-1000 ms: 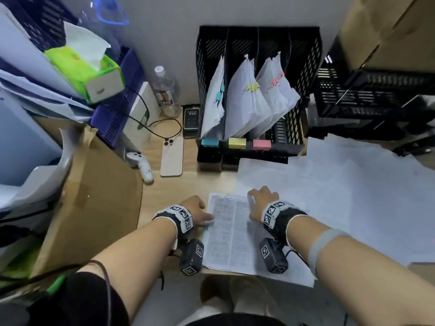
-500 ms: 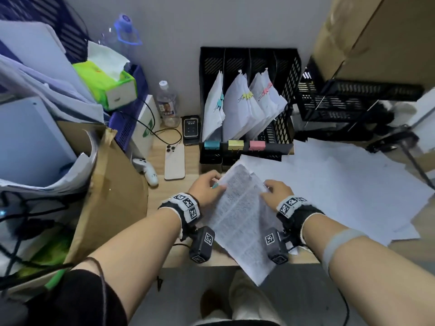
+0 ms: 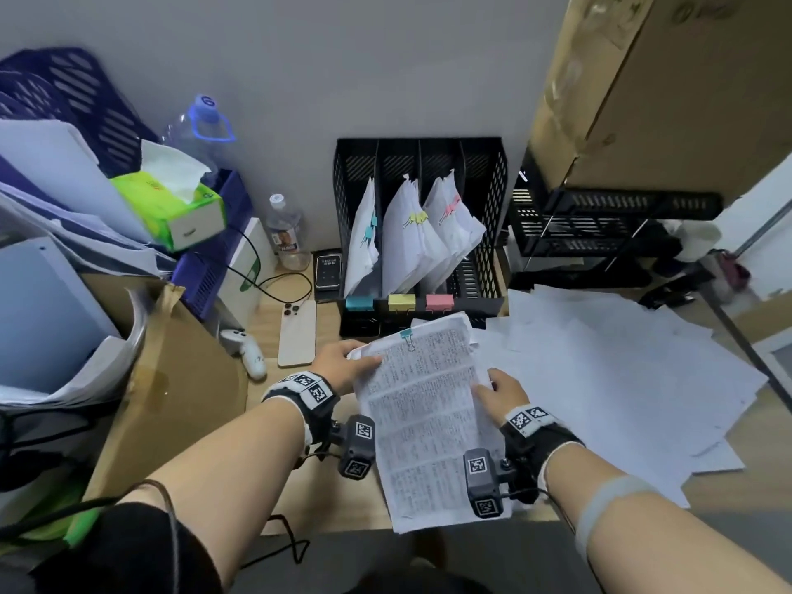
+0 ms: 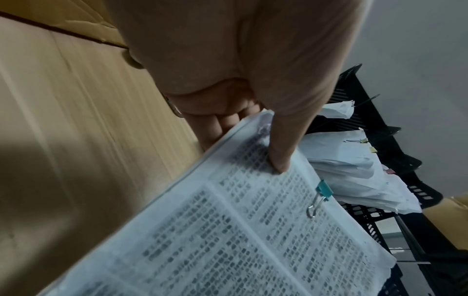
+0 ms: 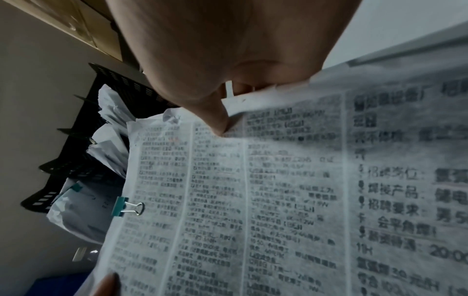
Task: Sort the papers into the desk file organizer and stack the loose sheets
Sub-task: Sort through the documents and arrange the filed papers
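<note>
Two hands hold one printed bundle [image 3: 424,418] above the near edge of the bench [image 3: 330,503] in the head view: the left hand [image 3: 343,364] pinches its upper left corner, the right hand [image 3: 499,394] grips its right edge, and a teal binder clip [image 3: 406,335] sits on its top edge. Its lower end hangs past the bench edge, partly covered by the wrist cameras. Behind it stands the black file organizer [image 3: 488,199], three slots filled with clipped papers and the rightmost showing none; the bundle's top edge hides part of its base. Loose sheets [image 3: 621,379] spread over the right of the bench, some overhanging. A phone [image 3: 297,332] lies just left of the left hand, and a cardboard box [image 3: 171,379] crowds that side. In the left wrist view the thumb [image 4: 278,152] presses on the page while fingers [image 4: 215,128] curl beneath; the print is blurred, and the clip [image 4: 321,194] sits at the edge toward the organizer [image 4: 375,128]. In the right wrist view the thumb [image 5: 215,118] clamps the sheet's edge, its fingers mostly hidden behind the paper; the clip [image 5: 124,206] faces the organizer [image 5: 83,128], and a dark fingertip at the bottom is cut off.
</note>
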